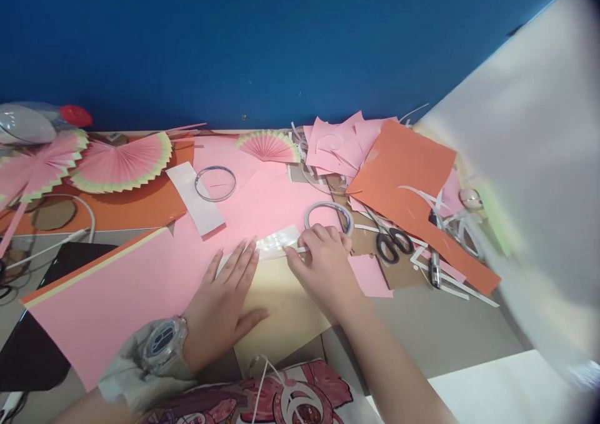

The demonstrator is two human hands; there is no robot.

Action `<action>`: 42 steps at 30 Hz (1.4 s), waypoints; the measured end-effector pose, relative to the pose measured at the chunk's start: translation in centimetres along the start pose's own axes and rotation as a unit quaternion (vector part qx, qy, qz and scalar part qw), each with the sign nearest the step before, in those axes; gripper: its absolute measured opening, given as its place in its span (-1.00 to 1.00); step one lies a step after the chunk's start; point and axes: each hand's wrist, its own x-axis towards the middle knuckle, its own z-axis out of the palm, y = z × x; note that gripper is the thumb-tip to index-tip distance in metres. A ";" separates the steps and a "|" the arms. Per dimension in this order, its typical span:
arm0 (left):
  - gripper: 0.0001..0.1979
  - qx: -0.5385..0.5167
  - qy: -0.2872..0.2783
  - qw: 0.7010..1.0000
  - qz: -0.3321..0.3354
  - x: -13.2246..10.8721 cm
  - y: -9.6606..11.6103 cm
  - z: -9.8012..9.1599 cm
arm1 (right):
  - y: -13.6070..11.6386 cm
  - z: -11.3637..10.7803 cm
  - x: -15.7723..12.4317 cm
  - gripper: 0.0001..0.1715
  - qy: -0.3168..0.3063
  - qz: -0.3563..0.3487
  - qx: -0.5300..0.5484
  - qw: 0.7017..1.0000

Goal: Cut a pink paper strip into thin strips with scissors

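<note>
My left hand (224, 302) lies flat with fingers stretched out, pressing on a pale yellow sheet (281, 308) and the edge of a large pink sheet (154, 274). My right hand (323, 261) is curled, its fingertips pinching a narrow white strip of folded paper (279, 241) that lies along the yellow sheet's top edge. A watch sits on my left wrist. A roll of clear tape (329, 214) lies just beyond my right hand.
Black-handled scissors (392, 244) lie right of my right hand among orange sheets (405, 174), pink scraps and white strips. A second tape ring (215, 183) and pleated pink fans (122, 164) sit at the back left. A blue wall stands behind; a white board (539, 161) leans at right.
</note>
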 end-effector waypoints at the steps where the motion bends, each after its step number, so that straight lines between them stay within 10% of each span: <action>1: -0.18 -0.001 -0.004 1.000 -0.001 0.0 0.0 0.0 | 0.0 0.1 0.0 -0.77 0.003 0.002 -0.002 1.000; 42: -0.25 -0.025 -0.008 1.000 0.002 0.1 -0.1 -0.2 | 0.1 0.7 -0.1 -0.82 0.005 0.005 -0.025 1.000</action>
